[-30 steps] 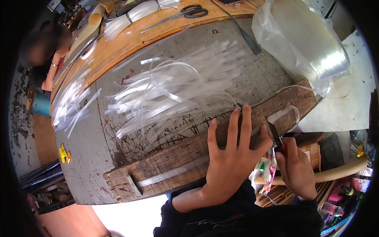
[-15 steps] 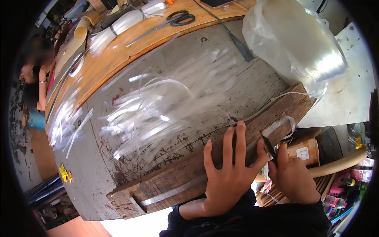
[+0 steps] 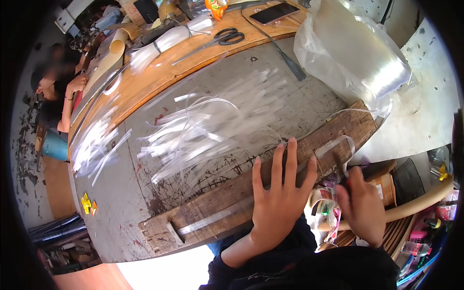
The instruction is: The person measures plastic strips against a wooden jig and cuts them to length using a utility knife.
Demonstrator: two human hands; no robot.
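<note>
My left hand (image 3: 279, 205) lies flat with fingers spread on a worn wooden board (image 3: 217, 200). A clear plastic strip (image 3: 208, 222) runs along the board and under that hand. It shows again as a looped strip end (image 3: 333, 144) at the board's right part. Just off the board's near right edge, my right hand (image 3: 363, 210) is closed around a knife (image 3: 341, 166) with a dark, narrow blade, somewhat blurred. The blade tip points up toward the strip; whether it touches is unclear. Beyond the board lies a loose pile of cut clear strips (image 3: 203, 125).
Black-handled scissors (image 3: 227, 37), a tied strip bundle (image 3: 169, 41) and a phone (image 3: 274, 13) lie on the wooden ledge. A large clear plastic roll (image 3: 357, 53) stands at the back right. Below right are a cardboard box (image 3: 384, 186) and tube (image 3: 415, 208). Another person (image 3: 67, 104) sits far left.
My right hand and the knife have moved away from my left hand, to the right and slightly down. The left hand stays spread on the board. The whole view has shifted slightly.
</note>
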